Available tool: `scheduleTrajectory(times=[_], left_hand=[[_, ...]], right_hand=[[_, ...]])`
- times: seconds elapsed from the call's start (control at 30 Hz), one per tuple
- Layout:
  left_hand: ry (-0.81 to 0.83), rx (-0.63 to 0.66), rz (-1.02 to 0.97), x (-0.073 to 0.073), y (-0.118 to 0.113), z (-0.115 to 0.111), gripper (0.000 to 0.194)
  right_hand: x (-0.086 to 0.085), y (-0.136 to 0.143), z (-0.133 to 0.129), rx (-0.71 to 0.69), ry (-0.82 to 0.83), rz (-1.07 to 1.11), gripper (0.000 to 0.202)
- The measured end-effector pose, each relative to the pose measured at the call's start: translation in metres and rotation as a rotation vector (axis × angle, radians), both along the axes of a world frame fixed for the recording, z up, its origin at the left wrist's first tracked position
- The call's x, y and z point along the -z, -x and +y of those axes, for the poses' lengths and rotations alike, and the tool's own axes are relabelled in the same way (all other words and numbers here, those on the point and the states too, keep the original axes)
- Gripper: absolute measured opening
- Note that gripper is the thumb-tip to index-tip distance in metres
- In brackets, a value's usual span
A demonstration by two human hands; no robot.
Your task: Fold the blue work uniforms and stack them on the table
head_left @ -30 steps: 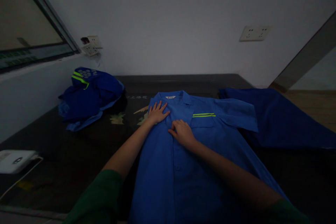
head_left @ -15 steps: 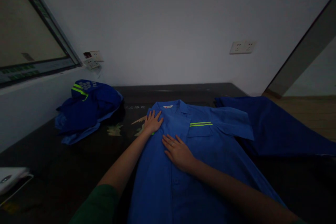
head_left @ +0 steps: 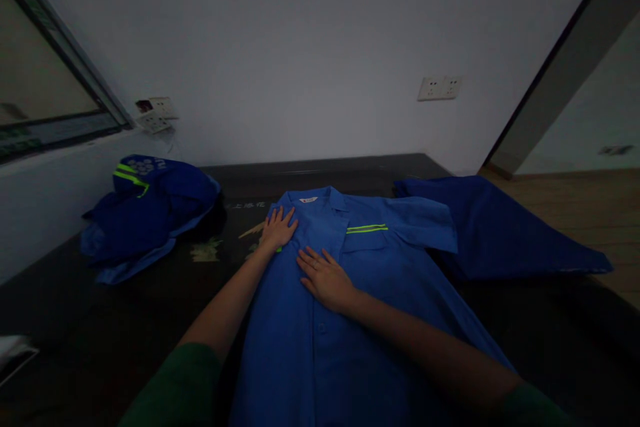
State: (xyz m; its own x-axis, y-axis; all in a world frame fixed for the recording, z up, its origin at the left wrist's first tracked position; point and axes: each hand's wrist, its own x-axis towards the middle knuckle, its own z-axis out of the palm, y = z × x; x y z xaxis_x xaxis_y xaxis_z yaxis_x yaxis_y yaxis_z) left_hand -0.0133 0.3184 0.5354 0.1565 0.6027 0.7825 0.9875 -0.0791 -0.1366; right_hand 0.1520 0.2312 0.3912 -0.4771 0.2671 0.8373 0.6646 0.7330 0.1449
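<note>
A blue short-sleeved work shirt lies front up, its collar toward the wall and a yellow-green stripe above the chest pocket. My left hand rests on the shoulder area at the left, fingers spread. Flat on the shirt's middle near the front placket is my right hand, fingers stretched out and a ring on one of them. Neither hand grips the cloth. The shirt's left sleeve is not visible, and its lower end runs out of view at the bottom.
The shirt lies on a dark table with printed decoration. A heap of blue clothes is at the left, and a folded dark blue cloth at the right. A white object sits at the left edge. Behind stands a wall with sockets.
The view has turned slightly right, so everything sits further left in the picture. Both hands stay at about the same places on the shirt.
</note>
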Motion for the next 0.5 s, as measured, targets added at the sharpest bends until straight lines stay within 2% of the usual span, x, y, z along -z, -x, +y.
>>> scheduleTrajectory(times=[0.13,0.2,0.33,0.5], left_hand=[[-0.213,0.128,-0.043,0.002,-0.001,-0.011,0.054],[-0.272,0.149,-0.039,0.001,-0.003,-0.016,0.05],[-0.171,0.112,-0.025,0.002,-0.008,-0.016,0.046],[-0.053,0.082,-0.014,0.009,-0.011,-0.004,0.054]], right_hand=[[-0.006,-0.015,-0.007,-0.051,0.003,0.184,0.047],[-0.012,-0.021,-0.013,-0.052,-0.017,0.256,0.047],[-0.015,-0.017,-0.022,-0.005,-0.052,0.138,0.047],[0.002,-0.005,-0.012,0.087,-0.044,-0.029,0.047]])
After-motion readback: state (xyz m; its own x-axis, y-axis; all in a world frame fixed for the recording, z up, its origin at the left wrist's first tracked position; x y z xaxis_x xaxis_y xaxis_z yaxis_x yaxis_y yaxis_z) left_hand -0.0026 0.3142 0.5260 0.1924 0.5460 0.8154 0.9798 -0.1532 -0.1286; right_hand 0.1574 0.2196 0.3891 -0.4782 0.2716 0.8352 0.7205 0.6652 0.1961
